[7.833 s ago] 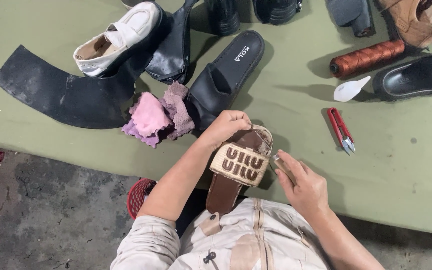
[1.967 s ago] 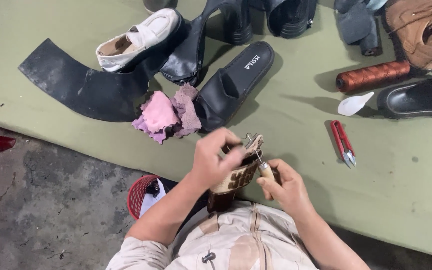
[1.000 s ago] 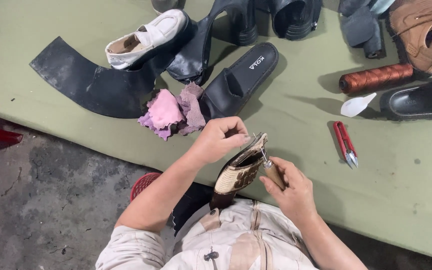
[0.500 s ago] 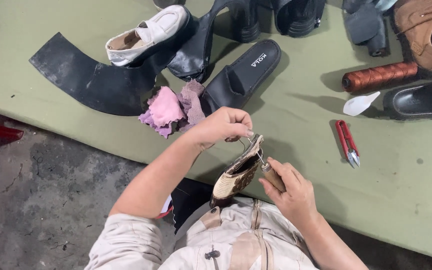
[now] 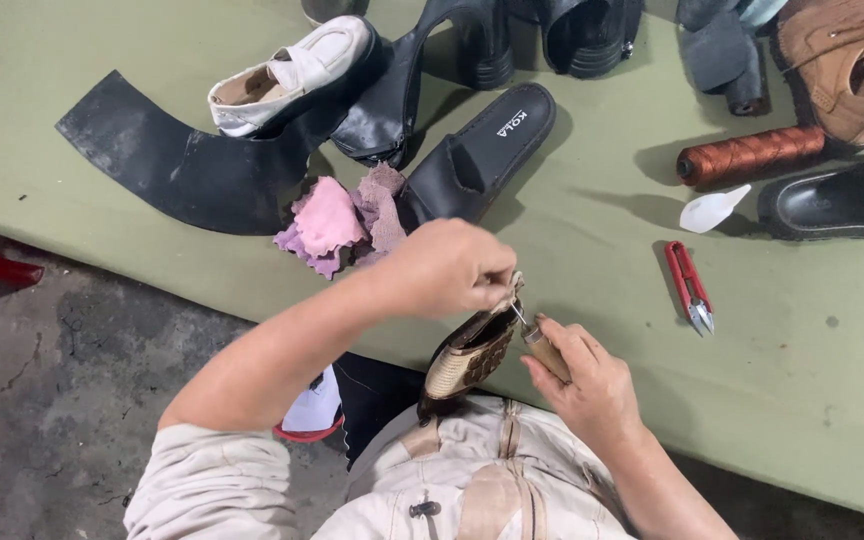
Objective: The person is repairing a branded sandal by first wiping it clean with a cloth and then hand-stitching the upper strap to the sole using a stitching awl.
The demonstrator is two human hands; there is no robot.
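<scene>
A tan woven slide sandal (image 5: 470, 358) with a brown sole stands on edge over my lap, at the near edge of the green table (image 5: 592, 240). My left hand (image 5: 449, 265) pinches the top of its strap. My right hand (image 5: 580, 382) grips a wooden-handled awl (image 5: 542, 347); its thin metal tip touches the strap just below my left fingers.
Red thread snips (image 5: 690, 286) lie right of my hands. Behind them are a brown thread spool (image 5: 747, 155), a white plastic piece (image 5: 712, 210), a black slide (image 5: 477, 155), pink rags (image 5: 337, 220), a black rubber sheet (image 5: 177, 165), a white loafer (image 5: 287, 75) and several dark shoes.
The sandal has been turned from lying flat with its strap up to standing on edge. My left hand shifted to the strap's top and the awl tip came up to it.
</scene>
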